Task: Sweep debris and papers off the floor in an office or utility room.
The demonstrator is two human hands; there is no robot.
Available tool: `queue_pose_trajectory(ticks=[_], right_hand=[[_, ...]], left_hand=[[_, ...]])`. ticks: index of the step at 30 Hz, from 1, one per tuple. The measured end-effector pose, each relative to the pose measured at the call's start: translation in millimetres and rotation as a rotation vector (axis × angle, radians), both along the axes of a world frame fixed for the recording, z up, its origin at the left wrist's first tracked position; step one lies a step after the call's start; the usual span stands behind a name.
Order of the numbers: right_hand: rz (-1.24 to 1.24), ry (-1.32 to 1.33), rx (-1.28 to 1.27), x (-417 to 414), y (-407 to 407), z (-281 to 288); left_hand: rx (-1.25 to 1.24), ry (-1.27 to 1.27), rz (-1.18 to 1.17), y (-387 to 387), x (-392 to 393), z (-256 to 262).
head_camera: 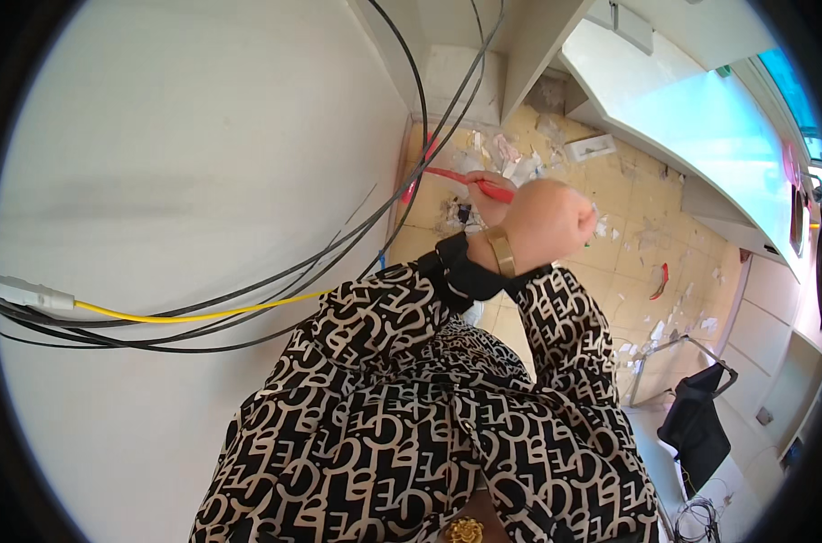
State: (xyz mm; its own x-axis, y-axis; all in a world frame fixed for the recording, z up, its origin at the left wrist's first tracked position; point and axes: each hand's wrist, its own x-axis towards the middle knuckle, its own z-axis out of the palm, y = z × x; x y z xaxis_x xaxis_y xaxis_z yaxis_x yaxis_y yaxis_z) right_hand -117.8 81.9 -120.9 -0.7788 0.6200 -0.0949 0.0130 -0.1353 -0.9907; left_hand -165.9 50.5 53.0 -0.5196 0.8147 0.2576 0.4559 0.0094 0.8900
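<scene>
A long red handle (pixel 497 191) slants over the tiled floor, and its far end reaches the foot of the wall, partly behind black cables. Red parts (pixel 409 191) show at that end; their exact form is hard to make out. My left hand (pixel 552 220), with a gold-coloured band at the wrist, is closed in a fist where the near end of the handle runs in. Beyond it, my right hand (pixel 487 203) has its fingers around the handle lower down. The left hand hides most of the right hand and its wrist.
Black cables (pixel 356 237) and a yellow cable (pixel 200 317) cross the view beside the white wall (pixel 146 170). Litter and a small white box (pixel 590 147) lie on the floor (pixel 628 251). A white counter (pixel 682 102) runs along the right, with a black folding chair (pixel 699 427) below.
</scene>
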Motion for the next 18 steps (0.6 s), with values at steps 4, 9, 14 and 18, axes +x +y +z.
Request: queue_pose_trajectory(ticks=[4,9,14,18], right_hand=[[-0.129,-0.122,0.016,16.6,-2.1,8.9],[-0.103,-0.225,0.349,9.2,-14.5,10.9],[0.022,-0.205,0.117,16.2,1.9,-37.6],[-0.188,-0.325,0.263,24.6,24.0,-26.2]], left_hand=[[0.009,-0.032,-0.094,-20.0,18.0,21.7],[0.037,0.009,-0.073,-31.3,22.2,32.6],[-0.050,0.054,-0.269,-5.1,18.2,-12.6],[0.091,0.047,-0.374,14.5,32.5,-9.0]])
